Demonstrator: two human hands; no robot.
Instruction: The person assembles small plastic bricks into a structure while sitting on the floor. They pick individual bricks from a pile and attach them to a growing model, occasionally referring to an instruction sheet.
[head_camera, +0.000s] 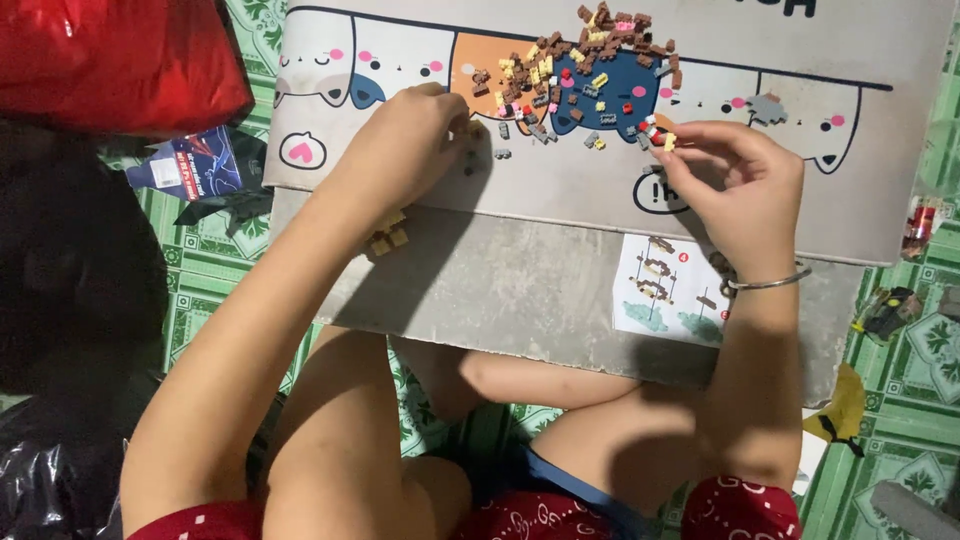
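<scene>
Up close, right hand (735, 175) pinched on tiny red-white-yellow brick piece (657, 133); left hand (405, 140) grip unclear.

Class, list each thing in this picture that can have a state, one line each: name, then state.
Left hand: curled shut, fingertips down at the brick pile's edge.
Right hand: pinching a few small bricks.
Brick pile: loose, scattered on the mat.
Instruction sheet: lying flat, partly under the right wrist.
</scene>
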